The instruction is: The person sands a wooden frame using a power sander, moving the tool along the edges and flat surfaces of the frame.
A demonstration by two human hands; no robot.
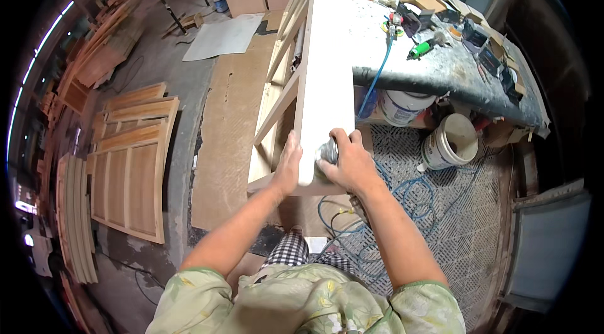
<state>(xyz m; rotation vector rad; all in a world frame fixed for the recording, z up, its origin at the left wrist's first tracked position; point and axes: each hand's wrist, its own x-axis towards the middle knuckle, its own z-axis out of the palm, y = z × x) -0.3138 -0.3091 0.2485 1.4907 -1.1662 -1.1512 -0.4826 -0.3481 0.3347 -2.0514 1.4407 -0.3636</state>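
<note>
wooden frame (pixel 327 88), left hand (pixel 289 165) open against its side, right hand (pixel 352 163) gripping grey pad (pixel 328 150)

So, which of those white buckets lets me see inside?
The right bucket: its open mouth shows, while the table edge mostly hides the top of the left bucket.

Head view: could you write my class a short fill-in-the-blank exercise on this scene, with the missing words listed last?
1. The person's ____ hand holds a small grey object at the near end of the pale wooden frame.
2. The hose hanging off the table is ____ in colour.
3. The open bucket near the table is ____ in colour.
Missing words: right; blue; white.
</note>
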